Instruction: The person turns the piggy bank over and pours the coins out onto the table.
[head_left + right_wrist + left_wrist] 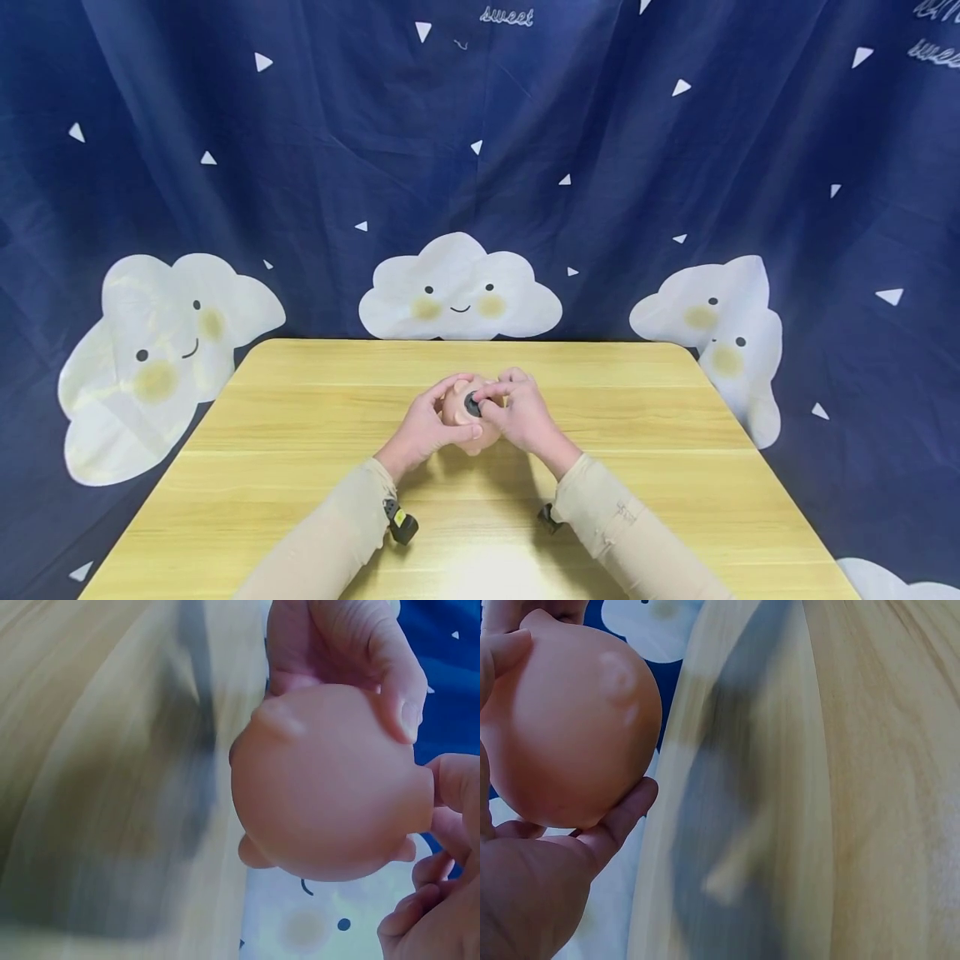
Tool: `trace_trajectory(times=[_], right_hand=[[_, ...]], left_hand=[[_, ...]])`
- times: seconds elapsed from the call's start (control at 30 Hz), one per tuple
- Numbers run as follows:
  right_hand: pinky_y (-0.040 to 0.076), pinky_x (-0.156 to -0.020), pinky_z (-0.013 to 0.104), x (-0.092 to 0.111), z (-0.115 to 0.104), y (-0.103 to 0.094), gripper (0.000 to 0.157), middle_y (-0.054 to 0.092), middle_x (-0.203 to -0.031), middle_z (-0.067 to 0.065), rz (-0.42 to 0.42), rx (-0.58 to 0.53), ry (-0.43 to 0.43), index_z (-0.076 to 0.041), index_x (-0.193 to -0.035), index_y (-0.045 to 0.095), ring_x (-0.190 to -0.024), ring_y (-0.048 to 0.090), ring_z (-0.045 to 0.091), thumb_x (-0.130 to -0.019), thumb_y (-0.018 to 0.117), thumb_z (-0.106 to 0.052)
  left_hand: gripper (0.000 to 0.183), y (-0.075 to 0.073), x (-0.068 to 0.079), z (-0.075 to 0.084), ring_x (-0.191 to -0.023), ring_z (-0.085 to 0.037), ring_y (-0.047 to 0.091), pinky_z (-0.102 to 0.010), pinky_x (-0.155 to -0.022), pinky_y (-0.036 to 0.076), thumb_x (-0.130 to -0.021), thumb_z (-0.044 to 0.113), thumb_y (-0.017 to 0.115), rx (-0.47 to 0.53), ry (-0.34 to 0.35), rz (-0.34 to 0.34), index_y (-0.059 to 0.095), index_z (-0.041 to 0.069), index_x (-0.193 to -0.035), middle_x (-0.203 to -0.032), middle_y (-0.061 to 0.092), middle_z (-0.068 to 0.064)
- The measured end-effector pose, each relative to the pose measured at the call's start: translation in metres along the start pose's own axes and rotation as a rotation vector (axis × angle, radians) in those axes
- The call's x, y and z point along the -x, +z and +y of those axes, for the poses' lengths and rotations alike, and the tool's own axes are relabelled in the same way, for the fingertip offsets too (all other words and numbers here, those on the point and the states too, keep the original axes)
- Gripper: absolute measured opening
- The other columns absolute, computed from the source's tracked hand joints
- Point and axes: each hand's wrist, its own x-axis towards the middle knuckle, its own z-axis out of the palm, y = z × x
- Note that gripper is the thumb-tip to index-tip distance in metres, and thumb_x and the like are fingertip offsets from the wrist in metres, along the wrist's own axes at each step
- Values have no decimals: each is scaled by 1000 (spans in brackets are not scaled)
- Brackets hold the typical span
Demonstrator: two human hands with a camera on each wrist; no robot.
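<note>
A round, pinkish piggy bank (488,438) with small stubby feet is held above the table, its underside tipped up. A black round plug (472,404) sits in that underside. My left hand (427,429) grips the bank from the left, thumb on the near side and fingers round the far side. With thumb and forefinger, my right hand (521,410) pinches at the black plug. In the left wrist view the smooth body of the piggy bank (577,727) rests in the left hand (536,892). The plug is hidden in both wrist views.
Below the hands lies a light wood-grain table (300,467), with the arms' shadows on it. Behind it hangs a dark blue curtain (337,125) printed with white clouds and triangles. A small black camera (401,522) is strapped at the left sleeve, another (549,518) at the right.
</note>
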Motion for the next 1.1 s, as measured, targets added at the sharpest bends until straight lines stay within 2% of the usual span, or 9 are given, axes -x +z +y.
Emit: trace_trajectory(times=[0.2,0.3,0.43,0.53,0.7,0.8,0.9,1.03,1.1], right_hand=[[40,-87,34,-1,0,-5,18,56,-98,5,-54,73,-85,-14,-92,85,-103,45,26,-89,72,-2],[42,-86,34,-1,1,-6,18,58,-102,6,-59,54,-84,-14,-95,84,-106,46,25,-91,72,-2],[49,-82,31,3,3,-4,19,64,-107,8,-2,-6,-57,-12,-108,84,-102,54,22,-95,74,-3],[52,-81,25,6,6,-1,21,69,-105,7,51,-49,-31,-12,-113,84,-96,58,16,-94,77,-5],[50,-68,17,6,7,1,7,72,-87,3,101,-56,-20,-9,-98,85,-80,57,8,-91,83,-10],[45,-60,17,5,8,-1,5,71,-78,2,85,-41,-29,-7,-92,85,-71,53,7,-91,85,-12],[46,-60,16,3,8,-4,5,76,-80,3,45,-17,-38,-8,-90,86,-69,54,5,-91,84,-12],[50,-62,16,2,6,-9,5,81,-85,4,-11,40,-47,-10,-92,87,-69,57,4,-91,83,-12],[49,-60,16,1,5,-11,4,80,-81,2,-32,69,-54,-11,-91,87,-66,55,3,-91,83,-12]], left_hand=[[86,0,0,-1,-126,-25,62,-37,-103,62,-79,8,94,-11,7,-24,56,28,-154,-155,57,-9],[86,0,0,-1,-127,-25,62,-36,-104,61,-81,11,93,-8,9,-34,55,28,-156,-156,56,-8],[85,0,0,0,-131,-24,61,-31,-102,60,-83,12,93,15,14,-27,53,28,-157,-158,56,-6],[85,1,-1,1,-131,-23,61,-30,-100,61,-82,10,93,30,14,-14,54,27,-156,-157,57,-6],[86,1,0,0,-122,-24,64,-33,-97,62,-80,10,94,18,0,12,55,29,-155,-153,58,-9],[88,1,0,0,-121,-26,64,-37,-99,63,-79,12,95,-9,-9,20,55,31,-154,-153,58,-9],[88,1,1,1,-123,-27,64,-40,-102,62,-78,13,96,-29,-7,13,55,31,-155,-153,58,-9],[87,1,1,0,-123,-26,64,-37,-101,61,-78,15,96,-40,-5,1,56,33,-153,-152,59,-7],[86,1,2,0,-122,-25,64,-35,-100,62,-78,16,97,-38,-6,-4,57,33,-152,-150,60,-7]])
